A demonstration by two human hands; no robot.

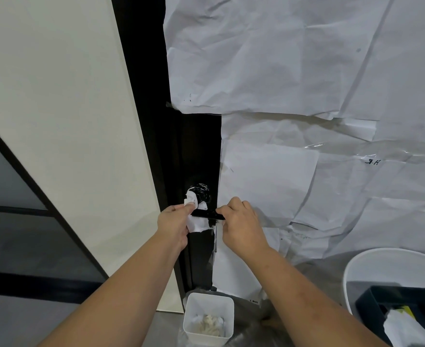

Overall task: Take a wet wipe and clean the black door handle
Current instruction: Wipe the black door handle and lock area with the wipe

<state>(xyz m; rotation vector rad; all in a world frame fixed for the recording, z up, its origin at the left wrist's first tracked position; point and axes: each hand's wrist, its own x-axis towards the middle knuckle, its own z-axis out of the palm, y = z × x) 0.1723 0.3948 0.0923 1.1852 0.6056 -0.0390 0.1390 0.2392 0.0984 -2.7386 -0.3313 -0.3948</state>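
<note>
The black door handle (207, 215) juts out from a black door strip (196, 151), with white smears on the round base (201, 192) above it. My left hand (174, 222) pinches a crumpled white wet wipe (196, 217) against the lever's left end. My right hand (241, 225) has its fingers curled round the lever's right end. The wipe hangs partly below the lever.
Crumpled white paper (294, 71) covers the door to the right. A small white bin (208, 318) with used wipes stands on the floor below. At the lower right is a white round tub (372, 261) with a dark tray (382, 296) holding wipes. A cream wall panel (68, 121) lies left.
</note>
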